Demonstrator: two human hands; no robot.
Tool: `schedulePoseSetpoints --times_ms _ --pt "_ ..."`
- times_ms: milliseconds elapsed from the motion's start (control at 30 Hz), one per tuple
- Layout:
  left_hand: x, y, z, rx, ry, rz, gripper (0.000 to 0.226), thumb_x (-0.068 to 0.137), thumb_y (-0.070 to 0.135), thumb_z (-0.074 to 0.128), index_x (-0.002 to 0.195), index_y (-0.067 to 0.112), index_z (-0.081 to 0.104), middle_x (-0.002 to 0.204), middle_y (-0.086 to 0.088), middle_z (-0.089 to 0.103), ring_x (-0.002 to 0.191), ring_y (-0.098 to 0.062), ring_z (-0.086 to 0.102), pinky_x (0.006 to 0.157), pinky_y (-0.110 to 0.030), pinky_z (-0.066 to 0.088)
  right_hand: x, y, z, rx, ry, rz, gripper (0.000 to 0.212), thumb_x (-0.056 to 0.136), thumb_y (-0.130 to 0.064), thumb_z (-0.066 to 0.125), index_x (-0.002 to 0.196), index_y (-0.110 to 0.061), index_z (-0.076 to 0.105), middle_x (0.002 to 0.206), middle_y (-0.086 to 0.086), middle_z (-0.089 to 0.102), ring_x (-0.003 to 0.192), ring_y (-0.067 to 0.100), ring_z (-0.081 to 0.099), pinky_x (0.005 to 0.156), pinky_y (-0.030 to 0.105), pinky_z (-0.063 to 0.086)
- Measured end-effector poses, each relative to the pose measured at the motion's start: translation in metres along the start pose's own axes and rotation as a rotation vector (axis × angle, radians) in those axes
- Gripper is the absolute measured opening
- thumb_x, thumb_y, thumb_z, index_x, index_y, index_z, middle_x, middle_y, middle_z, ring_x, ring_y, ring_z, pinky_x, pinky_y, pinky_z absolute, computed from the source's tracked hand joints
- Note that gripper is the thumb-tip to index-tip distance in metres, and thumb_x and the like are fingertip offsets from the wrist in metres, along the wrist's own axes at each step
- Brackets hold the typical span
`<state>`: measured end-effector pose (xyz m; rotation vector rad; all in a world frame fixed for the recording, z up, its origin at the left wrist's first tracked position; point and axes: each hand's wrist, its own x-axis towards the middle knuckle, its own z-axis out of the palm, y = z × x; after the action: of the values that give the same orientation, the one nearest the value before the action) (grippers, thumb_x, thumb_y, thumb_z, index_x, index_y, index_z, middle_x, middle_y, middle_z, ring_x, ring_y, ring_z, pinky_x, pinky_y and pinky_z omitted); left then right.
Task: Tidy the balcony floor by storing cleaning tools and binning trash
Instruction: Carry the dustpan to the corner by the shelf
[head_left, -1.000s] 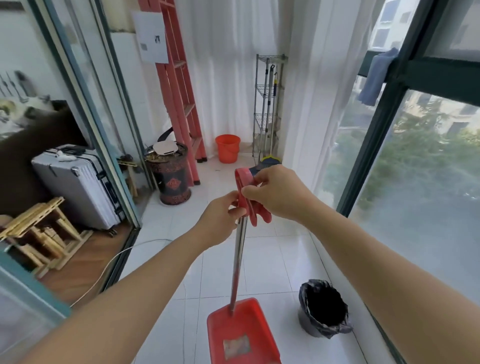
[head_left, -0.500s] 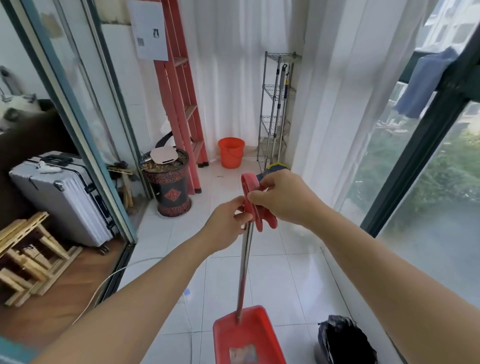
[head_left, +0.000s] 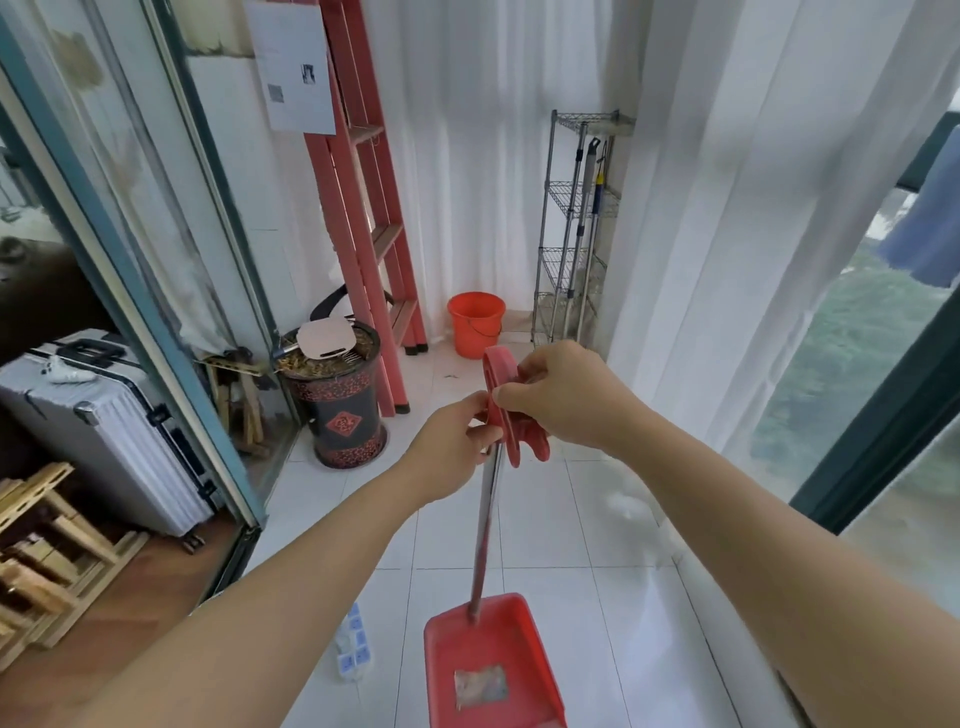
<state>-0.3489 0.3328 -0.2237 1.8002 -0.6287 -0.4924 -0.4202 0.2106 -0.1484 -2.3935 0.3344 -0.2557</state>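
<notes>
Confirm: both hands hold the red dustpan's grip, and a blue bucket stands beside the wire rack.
The bucket is orange, not blue; the head view shows it. Left hand and right hand hold the red dustpan's grip, and the bucket stands beside the wire rack.

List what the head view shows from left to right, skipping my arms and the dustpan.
Silver suitcase → black-and-red drum → orange bucket → wire rack → blue cloth hanging at the window.
</notes>
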Motion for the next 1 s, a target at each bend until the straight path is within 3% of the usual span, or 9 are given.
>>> schedulePoseSetpoints --times_ms 133,233,433,700,1000 --pt "0.038 0.005 -0.005 0.059 0.038 0.018 0.022 0.097 0.002 0.043 0.106 0.019 0.055 0.110 -0.013 0.064 0.099 -0.027 0.062 0.089 -0.040 0.050 0.040 0.006 -0.010 0.012 -0.027 -0.044 0.033 0.079 -0.029 0.064 0.087 0.002 0.067 0.076 0.016 0.071 0.053 0.016 0.055 0.048 0.022 0.044" --pt "0.069 0.006 -0.010 0.017 0.061 0.014 0.028 0.097 0.002 0.043 0.102 0.027 0.054 0.103 -0.003 0.064 0.094 -0.018 0.063 0.087 -0.036 0.050 0.071 0.013 -0.014 0.041 -0.043 -0.062 0.032 0.079 -0.027 0.064 0.089 0.003 0.067 0.079 0.018 0.071 0.057 0.018 0.057 0.051 0.024 0.045" --pt "0.130 -0.007 -0.026 -0.032 0.081 0.003 0.029 0.097 0.001 0.044 0.106 0.027 0.054 0.118 -0.012 0.062 0.105 -0.023 0.063 0.093 -0.039 0.050 0.134 0.021 -0.010 0.056 -0.069 -0.092 0.031 0.080 -0.026 0.064 0.088 0.005 0.066 0.078 0.020 0.070 0.058 0.018 0.057 0.055 0.026 0.046" --pt "0.232 -0.029 -0.065 -0.055 0.015 0.033 0.039 0.097 -0.001 0.042 0.099 0.037 0.053 0.116 -0.007 0.062 0.101 -0.017 0.062 0.086 -0.032 0.051 0.236 0.025 0.001 0.021 -0.057 -0.047 0.034 0.081 -0.027 0.064 0.091 0.005 0.066 0.082 0.021 0.070 0.060 0.020 0.059 0.063 0.037 0.055" --pt "0.346 -0.045 -0.113 -0.043 -0.062 0.053 0.039 0.096 0.000 0.044 0.092 0.037 0.056 0.109 -0.006 0.064 0.102 -0.020 0.062 0.081 -0.029 0.050 0.351 0.026 0.017 -0.007 0.023 0.017 0.034 0.080 -0.025 0.062 0.083 0.009 0.064 0.065 0.019 0.063 0.051 0.019 0.054 0.052 0.041 0.054"
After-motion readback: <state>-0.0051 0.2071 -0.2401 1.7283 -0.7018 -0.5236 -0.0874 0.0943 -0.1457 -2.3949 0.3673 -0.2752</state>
